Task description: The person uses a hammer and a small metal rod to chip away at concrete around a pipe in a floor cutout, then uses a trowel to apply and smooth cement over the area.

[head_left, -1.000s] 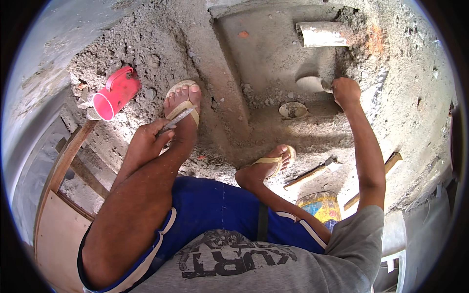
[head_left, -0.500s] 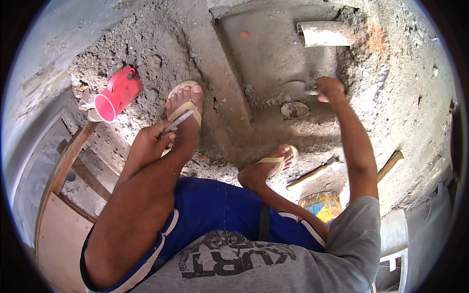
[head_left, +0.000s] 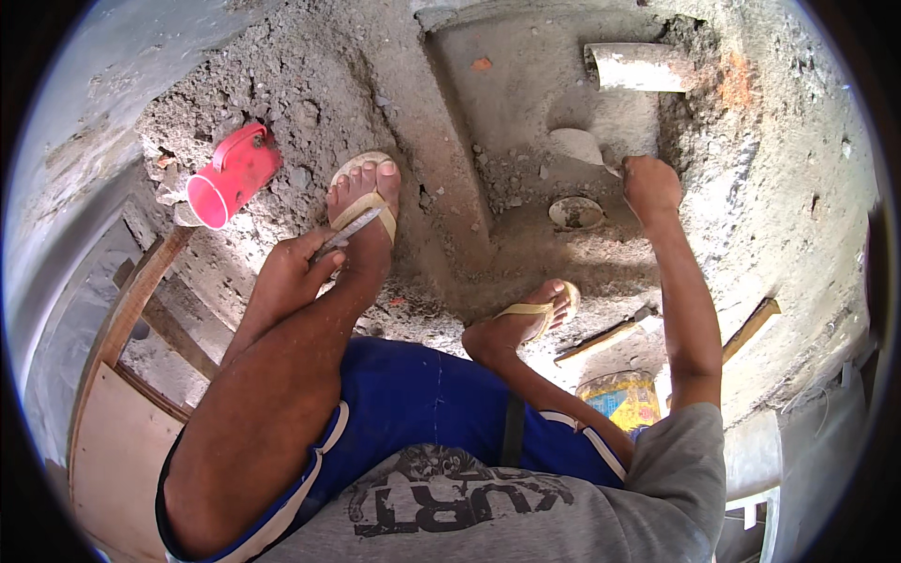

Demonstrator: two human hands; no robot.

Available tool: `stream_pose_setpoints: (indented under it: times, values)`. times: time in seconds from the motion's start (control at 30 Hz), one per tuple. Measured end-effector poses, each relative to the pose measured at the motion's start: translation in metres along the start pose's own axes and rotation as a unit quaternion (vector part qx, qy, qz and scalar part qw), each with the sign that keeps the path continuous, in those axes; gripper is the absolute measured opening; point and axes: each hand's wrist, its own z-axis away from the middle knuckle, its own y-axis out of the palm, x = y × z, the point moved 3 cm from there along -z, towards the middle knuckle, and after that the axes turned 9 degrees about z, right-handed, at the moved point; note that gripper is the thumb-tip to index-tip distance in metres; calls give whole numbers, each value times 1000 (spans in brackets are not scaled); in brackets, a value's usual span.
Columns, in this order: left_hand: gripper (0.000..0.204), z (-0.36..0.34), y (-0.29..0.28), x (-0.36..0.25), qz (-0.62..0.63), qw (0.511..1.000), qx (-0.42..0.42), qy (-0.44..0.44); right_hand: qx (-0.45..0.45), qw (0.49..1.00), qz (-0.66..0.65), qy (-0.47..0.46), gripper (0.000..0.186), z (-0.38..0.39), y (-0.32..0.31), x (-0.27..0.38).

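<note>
My right hand point(head_left: 652, 192) is closed round the handle of a trowel point(head_left: 574, 145). The trowel's rounded, dusty blade points left over the sunken cement pit point(head_left: 535, 103). Near it, a round drain opening point(head_left: 576, 213) sits in the pit floor, and loose grit lies to the left of the blade. My left hand point(head_left: 296, 272) rests by my left shin and pinches a narrow, flat, greyish-white strip point(head_left: 352, 230). That strip lies across my sandalled left foot in this view; its exact kind cannot be made out.
A pink plastic mug point(head_left: 235, 178) lies tipped on rubble at left. A cut pipe point(head_left: 643, 68) juts into the pit's far right. A wooden-handled tool point(head_left: 605, 340), a yellow-and-blue bucket point(head_left: 621, 399) and a wood piece point(head_left: 751, 328) are at right. A wooden frame point(head_left: 122, 319) stands at left.
My right hand has drawn slightly nearer to me and to the right. The trowel blade, blurred before, has swung farther from the drain opening. My left hand keeps its hold on the strip.
</note>
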Motion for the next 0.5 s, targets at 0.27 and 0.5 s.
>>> stream_pose_setpoints:
  times: [0.27,0.5]
  values:
    - [28,-5,0,0,-27,999,17,-11,-73,993,-41,-81,23,0,14,13]
    - [29,-5,2,0,-19,1000,-1,14,-232,922,-312,4,27,-75,18,48]
